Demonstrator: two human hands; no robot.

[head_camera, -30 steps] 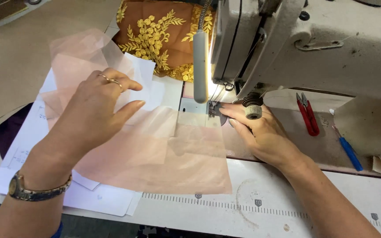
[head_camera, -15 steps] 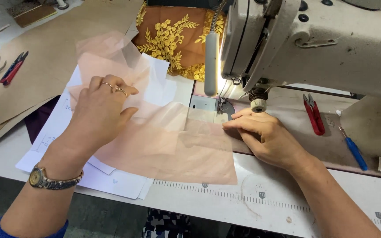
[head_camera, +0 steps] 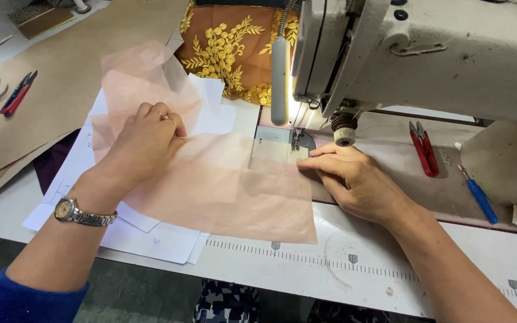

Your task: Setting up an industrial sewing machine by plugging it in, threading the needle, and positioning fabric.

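The left hand (head_camera: 145, 143) lay with fingers curled loosely, pressing down on the sheer peach fabric (head_camera: 222, 185), not grasping it. The right hand (head_camera: 354, 179) lay flat, fingers extended and released, fingertips touching the fabric's right edge just below the needle (head_camera: 297, 140) of the sewing machine (head_camera: 426, 54). The fabric spread between both sets of fingers. Red thread snips (head_camera: 423, 149) lay well right of the right fingers.

bright lamp (head_camera: 279, 81) glare; edges perhaps slightly soft.
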